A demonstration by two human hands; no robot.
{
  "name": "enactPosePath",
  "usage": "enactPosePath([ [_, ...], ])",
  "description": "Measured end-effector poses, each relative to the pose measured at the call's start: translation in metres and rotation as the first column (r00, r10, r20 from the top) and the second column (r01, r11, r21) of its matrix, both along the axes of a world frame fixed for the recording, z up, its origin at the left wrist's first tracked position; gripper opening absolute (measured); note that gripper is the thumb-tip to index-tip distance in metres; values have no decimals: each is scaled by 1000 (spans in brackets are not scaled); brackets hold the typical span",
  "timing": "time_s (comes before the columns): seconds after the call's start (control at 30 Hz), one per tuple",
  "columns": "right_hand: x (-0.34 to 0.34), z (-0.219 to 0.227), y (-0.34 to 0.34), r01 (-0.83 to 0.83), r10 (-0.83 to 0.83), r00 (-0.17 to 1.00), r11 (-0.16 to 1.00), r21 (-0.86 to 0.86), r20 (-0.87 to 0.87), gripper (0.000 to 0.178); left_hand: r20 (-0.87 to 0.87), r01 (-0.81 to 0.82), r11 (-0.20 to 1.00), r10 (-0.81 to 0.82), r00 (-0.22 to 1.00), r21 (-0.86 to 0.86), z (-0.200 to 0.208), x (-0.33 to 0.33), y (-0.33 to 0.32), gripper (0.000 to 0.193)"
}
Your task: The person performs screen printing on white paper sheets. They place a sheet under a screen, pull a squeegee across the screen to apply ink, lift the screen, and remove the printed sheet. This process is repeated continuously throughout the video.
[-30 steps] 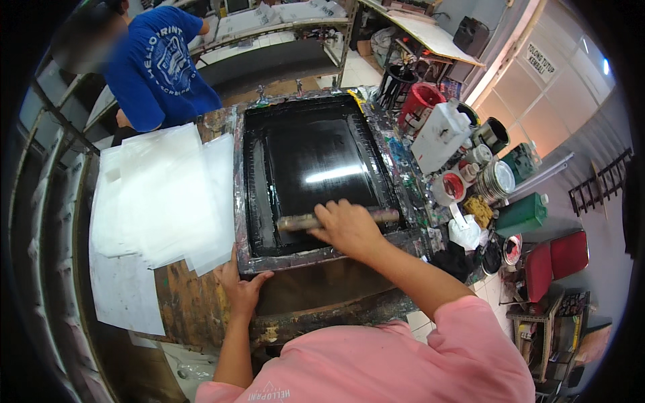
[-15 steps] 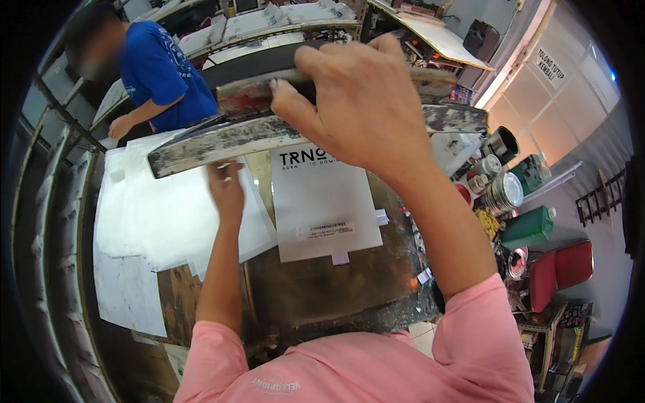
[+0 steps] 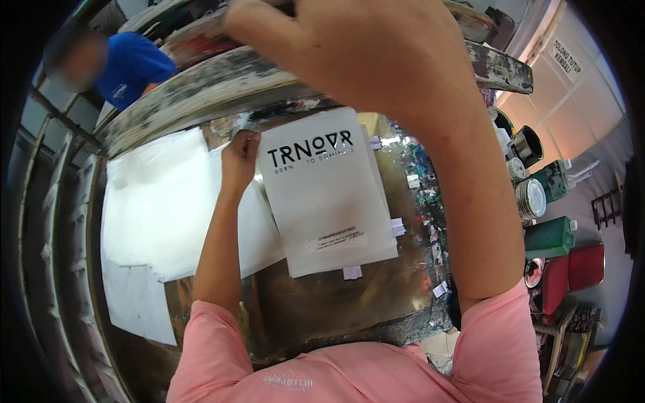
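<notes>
raised frame (image 3: 201, 94) overhead, paint cans (image 3: 531, 195) right

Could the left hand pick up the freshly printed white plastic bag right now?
Probably yes: the left hand already touches the printed white bag's top left corner, and the right hand holds the paint-crusted screen frame lifted clear.

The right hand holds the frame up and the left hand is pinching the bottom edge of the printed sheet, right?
Not quite. In the head view the left hand pinches the printed sheet at its top left corner, not its bottom edge. The right hand does hold the frame up.
</notes>
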State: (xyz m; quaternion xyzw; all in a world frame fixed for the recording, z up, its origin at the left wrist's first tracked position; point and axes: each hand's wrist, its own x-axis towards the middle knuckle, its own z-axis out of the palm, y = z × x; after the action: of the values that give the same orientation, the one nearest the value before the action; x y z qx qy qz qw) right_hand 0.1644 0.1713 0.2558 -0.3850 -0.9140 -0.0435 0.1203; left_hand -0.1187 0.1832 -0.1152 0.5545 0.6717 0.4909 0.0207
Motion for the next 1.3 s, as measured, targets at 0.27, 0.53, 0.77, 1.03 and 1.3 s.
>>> enactPosePath([
  [0.27,17,-96,12,-137,368,844,851,508,-390,39,185,-614,789,606,773,-21,-49,-24,-260,30],
  [0.53,26,-109,-1,-160,367,858,855,493,-359,40,-273,-974,176,939,210,-145,-13,-88,-375,46],
  [0.77,28,-100,-10,-176,319,897,892,416,-306,43,-524,-172,851,-136,840,-496,-26,91,-250,107],
  [1.03,23,-87,2,-236,309,877,944,230,-369,54,-342,236,794,-481,807,-560,-21,213,-181,129],
  [1.3,32,-96,33,-252,290,915,954,163,-280,54,-359,332,798,-542,760,-503,-28,281,-138,128],
])
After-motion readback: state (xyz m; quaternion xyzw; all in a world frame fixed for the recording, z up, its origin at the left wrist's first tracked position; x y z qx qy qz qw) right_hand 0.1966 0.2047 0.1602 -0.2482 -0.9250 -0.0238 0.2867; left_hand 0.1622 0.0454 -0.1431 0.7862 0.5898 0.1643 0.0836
